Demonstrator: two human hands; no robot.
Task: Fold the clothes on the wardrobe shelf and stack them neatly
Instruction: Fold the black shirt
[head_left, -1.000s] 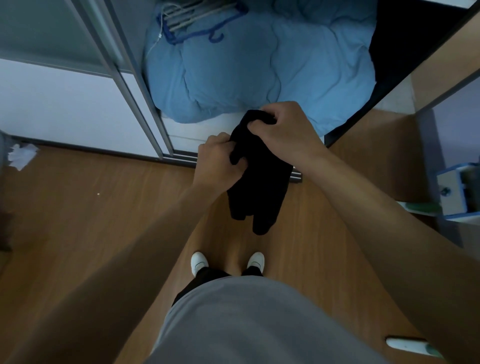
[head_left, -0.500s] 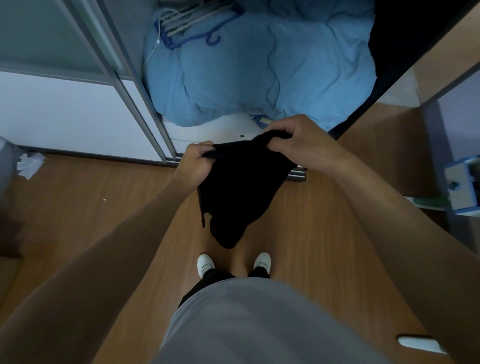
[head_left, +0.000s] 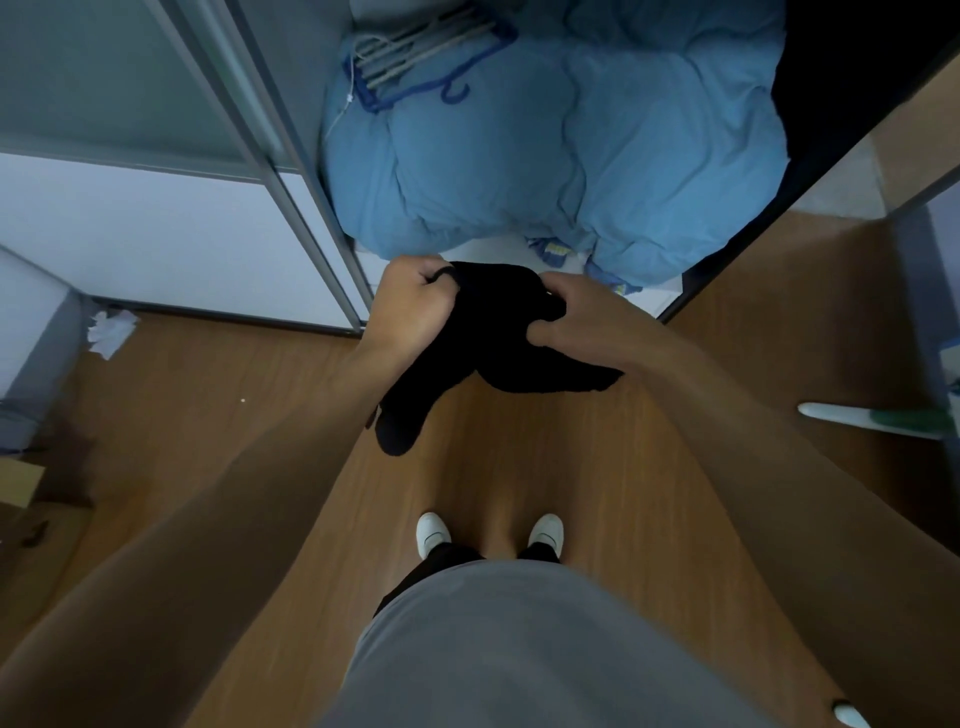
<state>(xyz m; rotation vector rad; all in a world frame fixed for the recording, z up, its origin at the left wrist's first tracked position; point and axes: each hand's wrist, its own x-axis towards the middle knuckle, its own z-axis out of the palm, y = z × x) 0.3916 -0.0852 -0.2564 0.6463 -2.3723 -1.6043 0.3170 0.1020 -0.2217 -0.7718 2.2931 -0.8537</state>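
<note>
Both grips are closed tight on the black garment (head_left: 493, 338). The left grip (head_left: 415, 306) and right grip (head_left: 582, 317) clutch its top mid-frame, just in front of the wardrobe shelf (head_left: 498, 252). It dangles clear of the floor (head_left: 519, 447), probably to find the edges before folding.

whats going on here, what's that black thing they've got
A person stands at the wardrobe shelf, holding a black garment over the wooden floor. The left hand and right hand each grip its bunched top; two ends hang down, so it is not folded yet. A blue quilt with hangers fills the shelf.
</note>
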